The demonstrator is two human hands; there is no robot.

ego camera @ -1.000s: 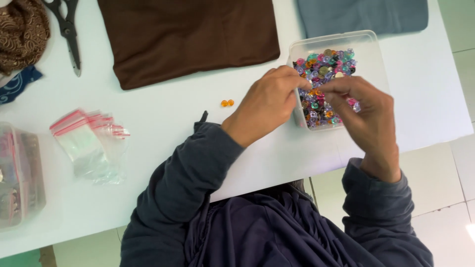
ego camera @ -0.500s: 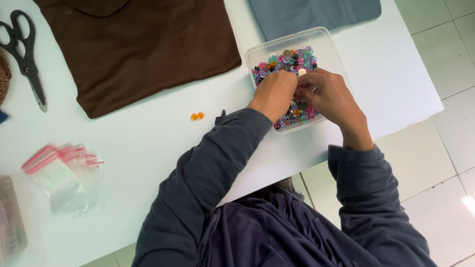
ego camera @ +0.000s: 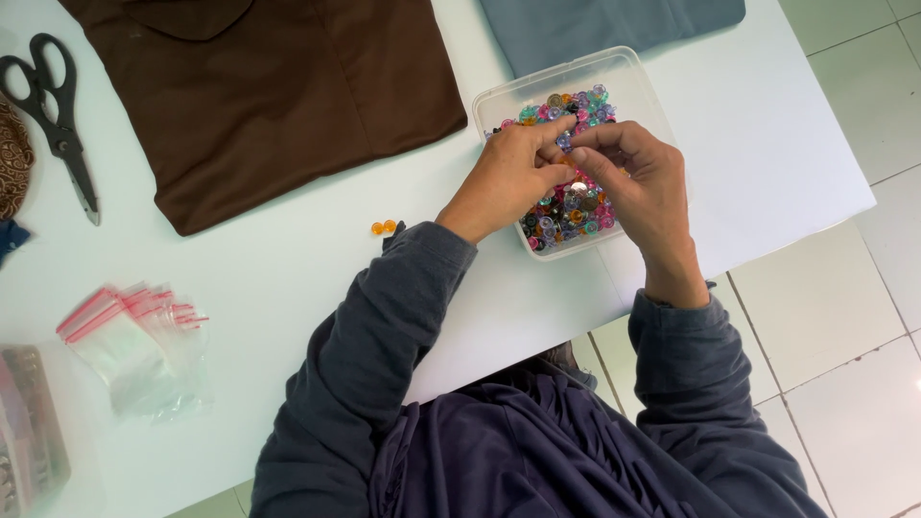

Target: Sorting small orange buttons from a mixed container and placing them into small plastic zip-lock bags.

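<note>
A clear plastic box (ego camera: 628, 77) full of small colourful buttons (ego camera: 576, 206) sits near the table's right edge. Both my hands hover over it with their fingertips meeting. My left hand (ego camera: 508, 177) pinches thumb against fingers, and a small orange piece shows at the pinch. My right hand (ego camera: 638, 182) curls in from the right, its fingertips closed on the same spot. Most of that piece is hidden by the fingers. Two tiny orange buttons (ego camera: 384, 227) lie on the white table (ego camera: 288, 278) just left of my left wrist.
A folded brown garment (ego camera: 288, 96) lies at the back and a blue-grey one (ego camera: 614, 24) behind the box. Black scissors (ego camera: 62, 120) rest far left. Several small red-topped zip bags (ego camera: 134, 345) and a clear case (ego camera: 29, 441) sit front left. Tiled floor lies right of the table.
My hands have drawn together from the box's near side to its middle, and the fingertips now meet. The view has shifted, so everything sits further left and lower.
</note>
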